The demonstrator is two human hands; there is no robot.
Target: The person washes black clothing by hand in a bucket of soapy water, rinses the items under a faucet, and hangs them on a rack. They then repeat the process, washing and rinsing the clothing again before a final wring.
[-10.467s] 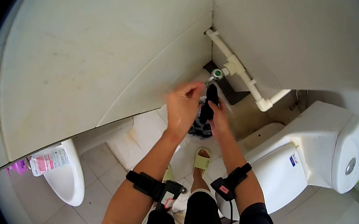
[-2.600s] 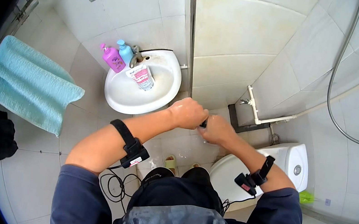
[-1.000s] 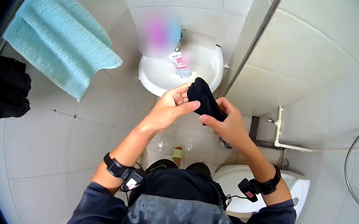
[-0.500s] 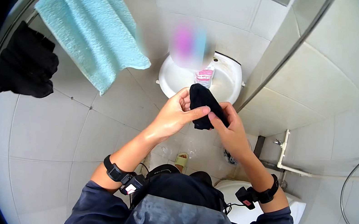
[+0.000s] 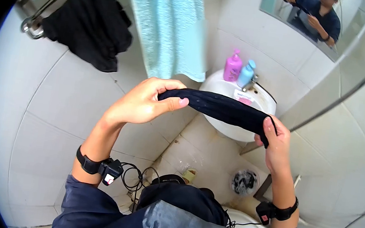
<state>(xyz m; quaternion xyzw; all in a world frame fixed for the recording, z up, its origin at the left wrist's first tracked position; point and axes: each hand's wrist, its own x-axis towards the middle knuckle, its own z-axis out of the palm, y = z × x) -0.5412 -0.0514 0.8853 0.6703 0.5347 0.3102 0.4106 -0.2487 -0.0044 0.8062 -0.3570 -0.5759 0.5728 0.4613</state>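
Note:
A dark, damp-looking sock (image 5: 220, 107) is stretched lengthwise between my two hands, above the front of the sink. Its left end is pinched between the thumb and fingers of my left hand (image 5: 144, 101). My right hand (image 5: 276, 143) grips the other end, which hangs down a little past the thumb. Behind the sock, in the white sink (image 5: 212, 83), a pink and white packet (image 5: 244, 97) is partly hidden.
A light blue towel (image 5: 167, 23) and a black garment (image 5: 90, 24) hang from the rail at left. Pink (image 5: 232, 68) and blue (image 5: 246, 74) pump bottles stand by the tap. On the floor, a bucket (image 5: 244, 182) holds dark items in suds. A mirror (image 5: 272, 3) is on the wall.
My hands have moved apart, drawing the bunched sock out into a long strip. The view has turned left, bringing the mirror and bucket more fully into sight.

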